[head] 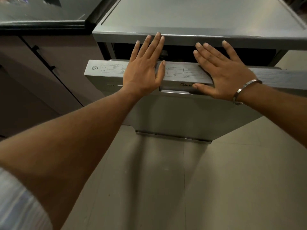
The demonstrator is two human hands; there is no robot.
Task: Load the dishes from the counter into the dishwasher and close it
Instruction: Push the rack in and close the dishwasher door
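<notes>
A silver freestanding dishwasher [191, 19] stands ahead of me. Its door [182, 113] is nearly upright, with a narrow dark gap left between the door's top edge and the machine's top panel. My left hand [144, 67] lies flat with straight fingers on the door's top edge left of centre. My right hand [221, 72], with a metal bangle on its wrist, presses flat on the door's top right of centre, thumb beside the recessed handle [176, 91]. The inside of the machine and any dishes are hidden.
A dark countertop [41, 17] runs at the upper left, above brown cabinet doors with a black handle [44, 58]. Beige floor tiles [216, 180] spread in front of the dishwasher.
</notes>
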